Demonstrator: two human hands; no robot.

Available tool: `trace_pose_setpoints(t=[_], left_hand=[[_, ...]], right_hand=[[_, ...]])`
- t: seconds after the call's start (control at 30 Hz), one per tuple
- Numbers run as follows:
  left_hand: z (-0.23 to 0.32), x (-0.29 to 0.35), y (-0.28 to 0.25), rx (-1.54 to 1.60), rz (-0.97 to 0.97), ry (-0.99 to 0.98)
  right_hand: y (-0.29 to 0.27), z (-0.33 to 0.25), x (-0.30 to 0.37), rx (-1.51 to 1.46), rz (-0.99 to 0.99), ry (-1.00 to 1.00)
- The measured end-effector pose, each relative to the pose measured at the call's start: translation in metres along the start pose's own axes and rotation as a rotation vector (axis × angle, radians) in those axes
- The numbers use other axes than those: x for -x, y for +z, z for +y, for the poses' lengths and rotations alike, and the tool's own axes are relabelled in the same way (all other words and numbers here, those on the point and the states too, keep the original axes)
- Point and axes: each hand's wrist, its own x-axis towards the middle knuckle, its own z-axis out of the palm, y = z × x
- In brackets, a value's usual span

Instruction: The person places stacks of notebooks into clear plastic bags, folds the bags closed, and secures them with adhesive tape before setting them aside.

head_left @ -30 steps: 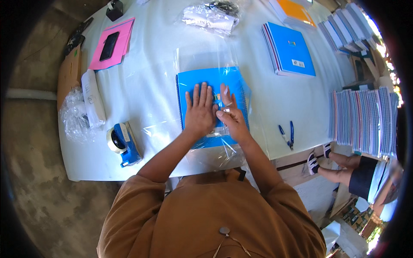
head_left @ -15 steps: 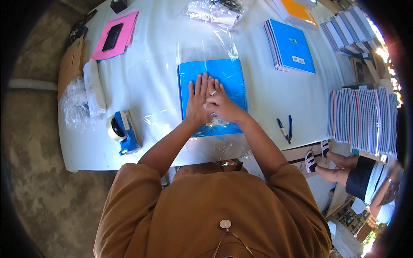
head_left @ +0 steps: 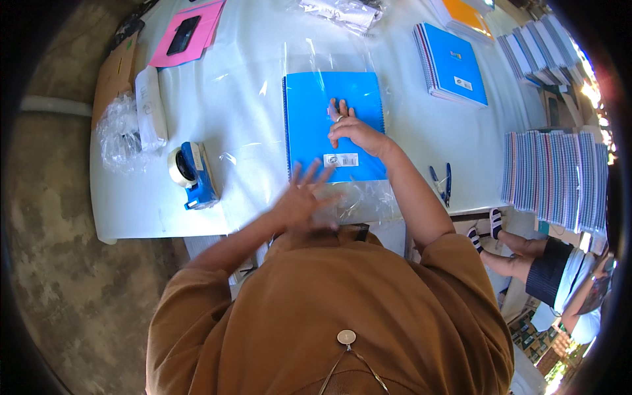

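Near the front of the table lies a blue spiral notebook (head_left: 306, 118) with a barcode label, inside a clear plastic bag (head_left: 316, 60). Spiral binding shows along both long sides, so more than one notebook may be stacked there. My right hand (head_left: 359, 131) rests on the cover, its fingers loosely spread and slightly bent, with a ring on one. Over the notebook's lower left corner hovers my left hand (head_left: 304, 203), smeared by motion, fingers apart and holding nothing. The bag's loose end (head_left: 365, 201) lies crumpled near the table's front edge.
On the left sit a blue tape dispenser (head_left: 196, 174), crumpled plastic (head_left: 120, 135), a white roll (head_left: 151, 108) and a phone (head_left: 184, 35) on pink sheets. At right are blue snips (head_left: 442, 185), blue notebooks (head_left: 454, 66) and a tall notebook stack (head_left: 553, 174). Another person (head_left: 550, 270) is beyond.
My left hand has lifted off the cover and drawn back toward me. My right hand stays on the notebook. The view has shifted slightly.
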Motion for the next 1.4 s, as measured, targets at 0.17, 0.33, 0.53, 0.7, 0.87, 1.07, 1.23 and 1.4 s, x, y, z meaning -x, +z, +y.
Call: trace_pose_setpoints(t=[0.17, 0.33, 0.53, 0.7, 0.87, 1.07, 1.23, 1.4], left_hand=[[0.055, 0.021, 0.028, 0.670, 0.208, 0.068], [0.027, 0.036, 0.003, -0.184, 0.753, -0.425], [0.043, 0.086, 0.037, 0.455, 0.312, 0.033], [-0.006, 0.059, -0.009, 0.352, 0.553, 0.003], [-0.077, -0.076, -0.019, -0.258, 0.478, -0.586], [-0.075, -0.098, 0.002, -0.312, 0.402, -0.607], [-0.074, -0.097, -0.004, -0.446, 0.239, -0.610], [-0.014, -0.072, 0.022, -0.368, 0.296, -0.622]], right_hand=[[0.002, -0.007, -0.003, 0.060, -0.039, 0.028], [0.002, -0.006, -0.001, 0.175, -0.016, 0.041], [0.005, -0.010, -0.005, 0.230, -0.037, 0.030], [0.004, -0.013, -0.003, 0.256, -0.028, 0.057], [0.009, -0.004, -0.004, 0.258, 0.023, -0.006], [0.021, -0.005, 0.002, 0.110, 0.214, -0.202], [0.023, 0.004, -0.013, 0.429, 0.155, -0.171], [0.009, 0.001, -0.014, 0.338, 0.024, -0.095]])
